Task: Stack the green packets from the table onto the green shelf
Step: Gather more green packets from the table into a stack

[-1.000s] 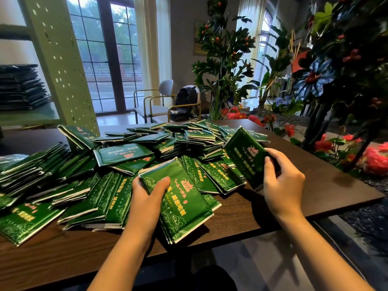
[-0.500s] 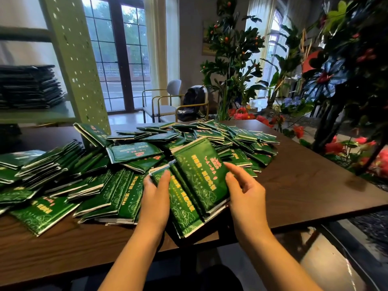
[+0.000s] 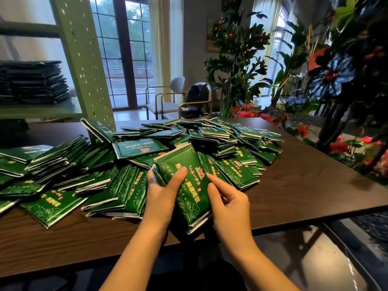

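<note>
Though half-hidden, packets [image 3: 190, 185] (perhaps two) between hands [image 3: 160, 196] [image 3: 232, 206].

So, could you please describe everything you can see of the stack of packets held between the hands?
The held stack is a few flat rectangular packets squared together, glossy dark green wrap with pale swirl patterns and red and yellow print on top; white edges show at its near end. It tilts, far end higher, over the near edge of the table. The left hand grips its left side, thumb on top; the right hand holds its right edge.
</note>
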The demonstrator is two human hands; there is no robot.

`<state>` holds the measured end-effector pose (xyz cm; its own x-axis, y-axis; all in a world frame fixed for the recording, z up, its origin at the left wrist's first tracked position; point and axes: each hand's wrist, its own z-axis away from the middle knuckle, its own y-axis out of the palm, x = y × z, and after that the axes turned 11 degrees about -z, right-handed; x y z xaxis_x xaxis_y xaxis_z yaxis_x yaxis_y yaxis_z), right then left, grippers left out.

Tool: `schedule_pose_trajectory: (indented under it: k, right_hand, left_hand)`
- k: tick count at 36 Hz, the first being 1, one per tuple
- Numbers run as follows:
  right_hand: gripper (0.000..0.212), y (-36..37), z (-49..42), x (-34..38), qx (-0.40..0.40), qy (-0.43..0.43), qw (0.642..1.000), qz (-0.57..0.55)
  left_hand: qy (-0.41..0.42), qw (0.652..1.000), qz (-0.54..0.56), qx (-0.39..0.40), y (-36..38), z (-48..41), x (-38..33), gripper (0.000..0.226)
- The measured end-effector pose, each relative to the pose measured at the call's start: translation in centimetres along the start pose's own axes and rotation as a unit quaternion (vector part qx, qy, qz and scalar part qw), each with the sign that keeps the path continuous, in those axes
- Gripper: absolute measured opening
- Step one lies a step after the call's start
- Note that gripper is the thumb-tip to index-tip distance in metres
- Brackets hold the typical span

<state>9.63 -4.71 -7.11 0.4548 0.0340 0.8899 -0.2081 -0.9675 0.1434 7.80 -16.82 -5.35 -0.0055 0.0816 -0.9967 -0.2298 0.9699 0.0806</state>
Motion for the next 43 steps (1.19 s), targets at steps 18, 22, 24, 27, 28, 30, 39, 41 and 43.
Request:
schedule_pose_trajectory:
  k: [18,22,24,27,28,30,39,41,43]
  right_hand:
    - [0.039,-5.3,-8.6,1.1,0.132,0.039,0.921,0.363]
    - [0.061,-5.5,-10.0,0.8,0.148,0.11,0.896,0.403]
    - [0.071,-5.5,-10.3,0.9,0.148,0.122,0.886,0.423]
    - [0.077,-5.5,-10.2,1.3,0.156,0.134,0.895,0.396]
    - [0.076,-5.6,-10.2,1.4,0.155,0.135,0.901,0.381]
    - [0.073,-5.9,-10.2,1.6,0.15,0.147,0.914,0.346]
    - [0.069,-8.0,-9.5,2.0,0.127,0.16,0.967,0.15]
    - [0.069,-7.7,-9.0,2.6,0.124,0.164,0.977,0.055]
    - [0.061,-7.2,-8.7,3.2,0.13,0.165,0.976,-0.06]
  left_hand:
    - [0.013,1.0,-0.025,0.002,-0.2,0.1,-0.3,0.09]
    - [0.013,1.0,-0.025,0.01,-0.3,-0.3,0.3,0.079]
    - [0.018,1.0,-0.022,0.009,-0.1,-0.2,0.2,0.097]
    - [0.025,1.0,-0.009,0.016,-0.2,-0.5,0.5,0.087]
    - [0.022,1.0,-0.007,0.018,-0.2,-0.7,0.7,0.08]
    - [0.025,0.999,-0.008,0.023,-0.2,-0.8,0.9,0.073]
    - [0.026,0.999,-0.006,0.019,-0.3,-1.1,1.2,0.087]
    - [0.02,0.999,-0.004,0.025,-0.4,-1.1,1.3,0.085]
    - [0.026,0.999,-0.013,0.017,-0.5,-1.0,1.1,0.089]
